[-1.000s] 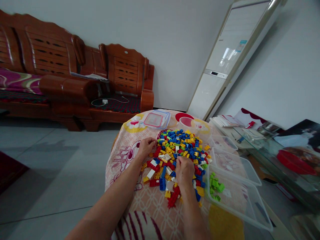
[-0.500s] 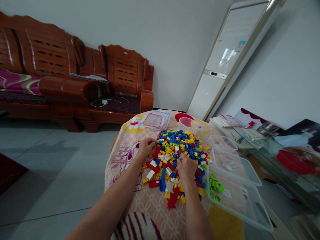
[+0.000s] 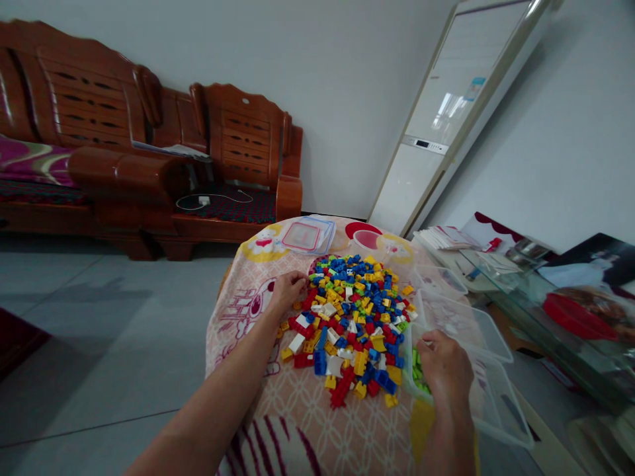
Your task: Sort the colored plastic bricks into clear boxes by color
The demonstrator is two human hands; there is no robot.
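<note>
A wide pile of mixed building bricks (image 3: 347, 311) in yellow, blue, red, white and green covers the middle of a round table. At the pile's left edge rests my left hand (image 3: 290, 291), its fingers curled together; what they hold, if anything, is hidden. Over the nearest clear plastic container (image 3: 503, 403) is my right hand (image 3: 446, 365), with the fingers pinched and their tips too small to read. Lime-green bricks (image 3: 417, 371) lie inside that container, partly covered by the hand.
Behind the nearest container stand another clear container (image 3: 496, 334) and a smaller one (image 3: 446, 281). Plastic lids (image 3: 302, 236) and a round pink-white tub (image 3: 367, 239) sit at the table's far side. A glass-topped table (image 3: 526, 304) stands close on the right.
My right hand has moved from the brick pile rightward to above the container with green bricks. My left hand stays at the pile's left edge. The view has shifted slightly.
</note>
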